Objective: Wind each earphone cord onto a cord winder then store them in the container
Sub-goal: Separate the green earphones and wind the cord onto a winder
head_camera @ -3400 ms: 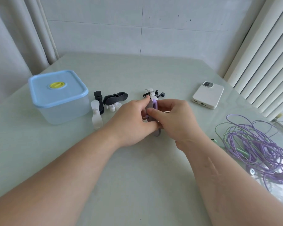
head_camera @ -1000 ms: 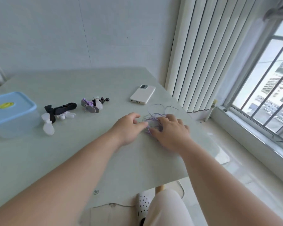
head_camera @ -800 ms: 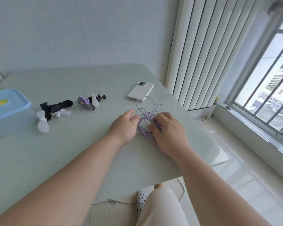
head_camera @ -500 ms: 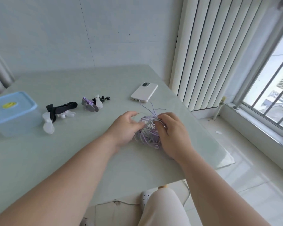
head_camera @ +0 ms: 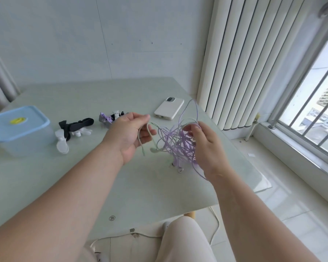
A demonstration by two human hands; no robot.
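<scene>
Half a second ago the tangle of earphone cords lay on the bench under both hands. Now it hangs lifted just above the bench, so separating one cord for winding looks under way. The left hand, palm turned inward, curls its fingers round a pale green cord, while the right hand pinches the purple strands at the tangle's top.

I see lilac earphone cords, a pale green cord, a blue container lid with yellow tab, a white phone, a black cord winder.
</scene>
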